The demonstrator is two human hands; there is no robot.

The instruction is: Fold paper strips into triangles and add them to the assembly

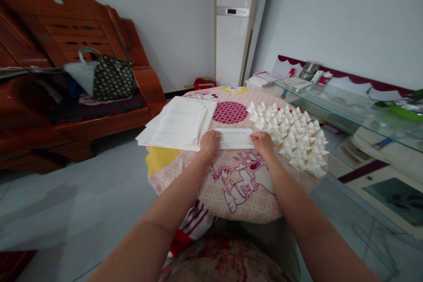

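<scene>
A folded sheet of white paper (235, 139) lies flat on the round table, a line of print along its upper part. My left hand (210, 143) pinches its left end, and my right hand (262, 142) pinches its right end with fingers closed. Just left of my left hand is a stack of loose white sheets (178, 121), some askew. Several rows of small folded white paper boats (291, 134) stand to the right, close beside my right hand.
A patterned pink cloth (244, 207) covers the round table (175, 180). On the right stands a glass-topped cabinet (343, 101) with papers (261, 78) and cups. A wooden bench (82, 17) bearing bags (112, 77) is at left, and a tall white air conditioner (233, 44) behind.
</scene>
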